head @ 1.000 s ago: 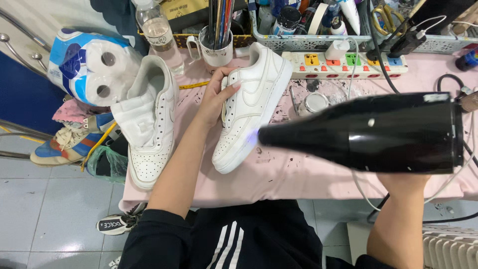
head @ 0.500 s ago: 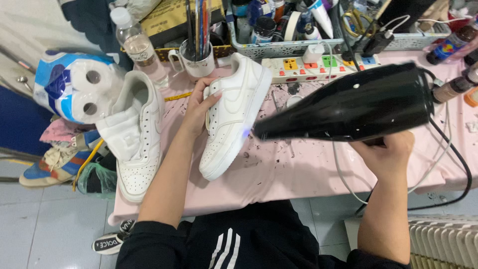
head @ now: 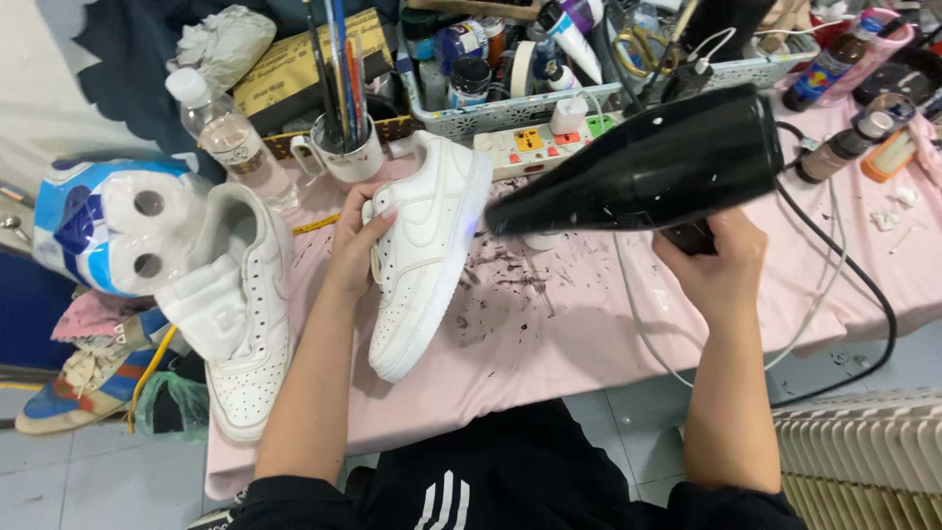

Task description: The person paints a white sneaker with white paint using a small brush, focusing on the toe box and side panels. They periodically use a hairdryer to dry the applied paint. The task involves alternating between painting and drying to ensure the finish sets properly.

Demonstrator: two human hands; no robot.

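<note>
Since the earlier frame, the black hair dryer is sitting higher and tilting more steeply, nozzle closing on the white sneaker. Left hand is gripping the sneaker's collar edge, fingers curled around it and steadying the shoe. Right hand is clamping the dryer handle (cord trailing right). Sneaker's long axis is running from the left fingertips toward the wearer, toe nearest; the nozzle is pointing at its side, just beside, not touching
</note>
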